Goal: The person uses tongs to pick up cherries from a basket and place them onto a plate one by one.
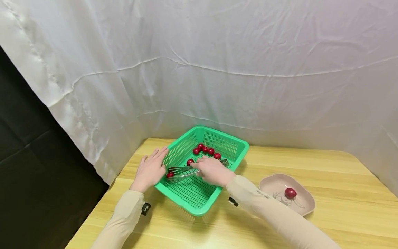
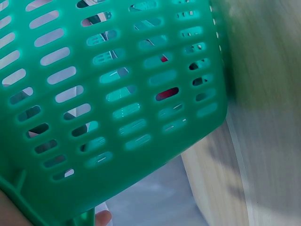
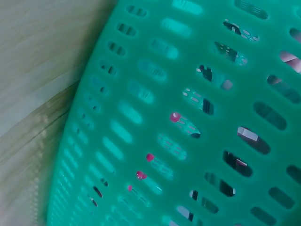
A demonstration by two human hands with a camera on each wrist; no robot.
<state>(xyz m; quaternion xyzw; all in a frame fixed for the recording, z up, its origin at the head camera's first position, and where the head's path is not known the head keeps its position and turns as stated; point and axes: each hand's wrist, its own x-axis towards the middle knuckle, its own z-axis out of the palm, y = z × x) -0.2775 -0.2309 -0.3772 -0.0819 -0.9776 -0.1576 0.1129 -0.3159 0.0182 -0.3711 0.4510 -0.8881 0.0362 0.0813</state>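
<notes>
In the head view my right hand (image 1: 212,171) reaches over the near right side of a green basket (image 1: 199,211) and holds metal tongs (image 1: 186,175) with fork-like ends. The tongs' open tips lie about a red cherry (image 1: 170,175) near the left wall; whether they squeeze it cannot be seen. Another cherry (image 1: 190,162) lies just above the tongs, and several more cherries (image 1: 211,151) sit toward the back. My left hand (image 1: 150,171) rests on the basket's left rim, its fingers extended. Both wrist views mostly show the slotted basket wall (image 2: 141,103), with bits of red through it.
A pale pink dish (image 1: 273,181) holding one cherry (image 1: 290,193) stands right of the basket, beside my right forearm. Both stand on a light wooden table (image 1: 342,180). White cloth (image 1: 248,86) hangs behind, and a dark surface (image 1: 37,166) is at the left.
</notes>
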